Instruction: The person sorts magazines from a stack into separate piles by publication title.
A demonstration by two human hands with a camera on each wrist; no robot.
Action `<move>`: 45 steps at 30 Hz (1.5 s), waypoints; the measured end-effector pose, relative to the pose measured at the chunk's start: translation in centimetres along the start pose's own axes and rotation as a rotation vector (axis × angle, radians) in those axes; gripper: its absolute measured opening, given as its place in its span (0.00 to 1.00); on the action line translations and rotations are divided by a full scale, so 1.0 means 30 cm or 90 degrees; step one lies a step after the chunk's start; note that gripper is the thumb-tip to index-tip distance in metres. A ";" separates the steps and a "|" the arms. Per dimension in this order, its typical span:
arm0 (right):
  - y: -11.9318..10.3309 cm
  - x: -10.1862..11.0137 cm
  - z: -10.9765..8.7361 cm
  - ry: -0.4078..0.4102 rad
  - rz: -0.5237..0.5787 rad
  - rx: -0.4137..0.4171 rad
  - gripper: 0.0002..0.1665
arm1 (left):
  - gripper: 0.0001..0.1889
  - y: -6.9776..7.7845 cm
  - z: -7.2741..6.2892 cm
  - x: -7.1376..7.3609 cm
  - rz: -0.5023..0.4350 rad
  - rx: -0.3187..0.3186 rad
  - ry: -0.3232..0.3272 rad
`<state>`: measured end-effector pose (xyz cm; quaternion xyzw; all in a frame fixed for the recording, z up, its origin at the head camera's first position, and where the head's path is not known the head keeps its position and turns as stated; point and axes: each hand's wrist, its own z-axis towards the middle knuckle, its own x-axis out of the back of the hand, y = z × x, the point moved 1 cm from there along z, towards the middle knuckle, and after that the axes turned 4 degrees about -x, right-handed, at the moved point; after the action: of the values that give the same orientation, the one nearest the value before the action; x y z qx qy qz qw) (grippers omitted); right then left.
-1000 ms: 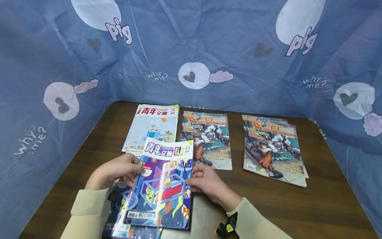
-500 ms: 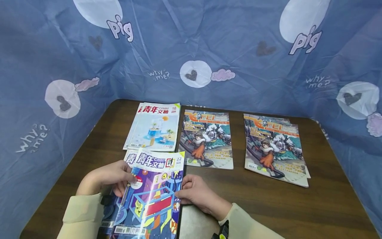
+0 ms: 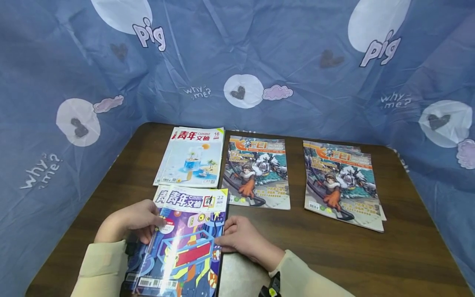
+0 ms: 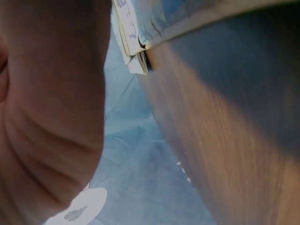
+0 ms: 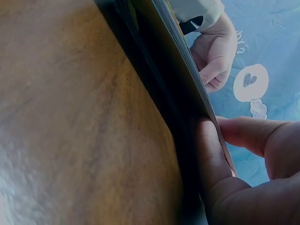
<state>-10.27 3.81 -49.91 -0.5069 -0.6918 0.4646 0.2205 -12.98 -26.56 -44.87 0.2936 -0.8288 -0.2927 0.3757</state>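
Observation:
A purple, brightly patterned magazine [image 3: 196, 258] lies between my hands at the front left, overlapping a second purple magazine [image 3: 161, 198] whose left strip shows beneath. My left hand [image 3: 133, 220] pinches the upper one by its left edge, fingertips near the red-and-white badge. On the opposite edge, my right hand [image 3: 246, 241] grips it. In the right wrist view the thumb and a finger [image 5: 243, 133] sandwich the magazine's edge, its underside dark over the tabletop. Mostly the left hand's wrist side [image 4: 51, 103] fills the left wrist view, and its fingertips are hidden there.
Behind the purple magazines lie overlapping white-covered magazines [image 3: 191, 163]. A comic-style magazine [image 3: 257, 177] lies to their right, and two more of the same kind [image 3: 339, 189] overlap farther right. A blue printed curtain [image 3: 237, 53] encloses the dark wooden table [image 3: 334, 255].
Both hands have brought the upper purple magazine toward the body and left, over the second one. The white magazine's lower part is now uncovered. Only a slight leftward shift shows in the last half second.

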 end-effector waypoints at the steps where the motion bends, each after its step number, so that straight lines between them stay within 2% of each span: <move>1: 0.001 0.000 0.003 0.000 -0.004 0.001 0.18 | 0.08 0.000 -0.001 0.001 0.004 0.005 0.004; 8: -0.004 0.005 0.009 0.009 -0.040 0.002 0.18 | 0.10 0.000 0.001 0.016 0.000 0.046 0.037; 13: -0.027 0.033 -0.005 0.036 -0.064 0.019 0.15 | 0.16 0.013 -0.006 0.024 0.028 0.040 0.072; 17: -0.052 0.067 -0.014 0.042 -0.086 0.056 0.15 | 0.19 0.045 -0.016 0.027 0.050 0.036 0.122; 21: -0.073 0.097 -0.019 0.051 -0.101 0.085 0.17 | 0.21 0.107 -0.014 0.025 0.112 0.016 0.176; 26: -0.101 0.129 -0.023 0.078 -0.129 0.106 0.19 | 0.23 0.198 0.006 0.016 0.230 -0.038 0.207; 29: -0.124 0.147 -0.029 0.118 -0.149 0.140 0.20 | 0.24 0.244 0.027 -0.006 0.258 -0.081 0.222; 33: -0.158 0.171 -0.040 0.189 -0.164 0.208 0.19 | 0.26 0.292 0.055 -0.041 0.222 -0.150 0.218; 37: -0.201 0.207 -0.055 0.237 -0.172 0.246 0.19 | 0.27 0.337 0.079 -0.073 0.165 -0.220 0.208; 40: -0.238 0.243 -0.070 0.259 -0.162 0.264 0.21 | 0.26 0.378 0.099 -0.104 0.128 -0.264 0.237; 45: -0.291 0.316 -0.083 0.306 -0.157 0.297 0.26 | 0.24 0.450 0.141 -0.162 0.056 -0.346 0.313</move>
<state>-16.37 12.97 -42.73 -0.4506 -0.5511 0.4475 0.5414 -17.30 -13.14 -39.85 0.2090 -0.6175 -0.4062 0.6403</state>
